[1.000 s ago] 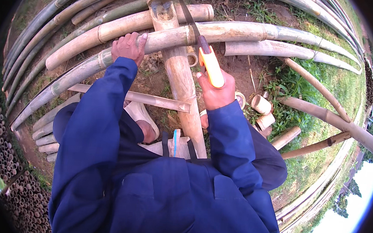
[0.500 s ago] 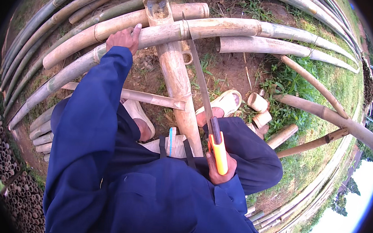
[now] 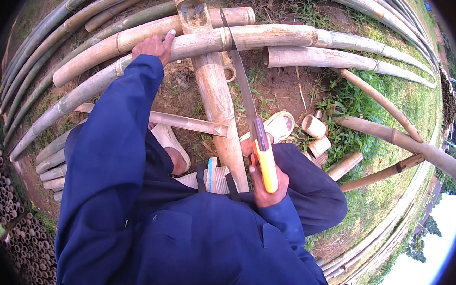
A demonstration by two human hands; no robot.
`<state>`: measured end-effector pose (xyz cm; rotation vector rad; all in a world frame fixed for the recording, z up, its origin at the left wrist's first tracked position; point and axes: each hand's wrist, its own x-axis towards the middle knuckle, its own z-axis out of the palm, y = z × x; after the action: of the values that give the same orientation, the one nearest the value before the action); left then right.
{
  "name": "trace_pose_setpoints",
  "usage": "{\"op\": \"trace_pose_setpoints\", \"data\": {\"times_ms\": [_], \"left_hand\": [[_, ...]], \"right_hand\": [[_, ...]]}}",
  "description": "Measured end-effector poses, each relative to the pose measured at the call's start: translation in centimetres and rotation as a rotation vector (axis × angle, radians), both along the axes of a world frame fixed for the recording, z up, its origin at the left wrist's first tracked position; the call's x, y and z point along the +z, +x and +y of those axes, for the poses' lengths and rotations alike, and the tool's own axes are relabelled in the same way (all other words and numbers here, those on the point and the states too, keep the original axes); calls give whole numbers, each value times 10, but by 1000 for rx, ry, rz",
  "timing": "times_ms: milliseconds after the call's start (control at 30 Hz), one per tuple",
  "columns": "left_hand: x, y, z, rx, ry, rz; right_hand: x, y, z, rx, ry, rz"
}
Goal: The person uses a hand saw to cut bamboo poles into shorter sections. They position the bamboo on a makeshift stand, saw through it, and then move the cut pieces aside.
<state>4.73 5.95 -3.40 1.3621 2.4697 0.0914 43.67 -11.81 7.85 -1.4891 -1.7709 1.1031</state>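
A long bamboo pole point(image 3: 271, 34) lies crosswise in front of me, resting on a thicker bamboo log point(image 3: 215, 89) that runs from between my feet to the far side. My left hand point(image 3: 154, 48) grips this pole left of the log, its thumb on top. In my right hand point(image 3: 269, 187) is a handsaw point(image 3: 244, 83) with an orange-yellow handle. The blade points away from me and crosses the pole just right of the log, its teeth against or very close to a joint. Whether it has cut in cannot be seen.
Another bamboo pole point(image 3: 89, 63) lies just beyond the held one, and a cut pole point(image 3: 316, 58) is to its right. Short bamboo offcuts point(image 3: 314, 127) lie by my right foot. A split bamboo strip point(image 3: 187, 123) crosses near my shins. Leaning poles point(image 3: 395, 137) stand at right.
My right hand and the saw have shifted slightly away from me, the blade sliding farther across the pole. My left hand keeps its hold in the same place.
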Motion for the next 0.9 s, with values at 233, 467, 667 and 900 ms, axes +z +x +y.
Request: {"op": "trace_pose_setpoints", "data": {"times_ms": [233, 467, 667, 900], "left_hand": [[-6, 3, 7, -24, 54, 26], [-9, -9, 9, 23, 2, -9], [-1, -7, 17, 27, -48, -49], [-6, -7, 11, 13, -15, -60]], "right_hand": [[-66, -60, 99, -33, -38, 152], [-20, -18, 26, -21, -31, 77], [-49, -22, 22, -24, 17, 68], [-50, -52, 93, -13, -126, 178]]}}
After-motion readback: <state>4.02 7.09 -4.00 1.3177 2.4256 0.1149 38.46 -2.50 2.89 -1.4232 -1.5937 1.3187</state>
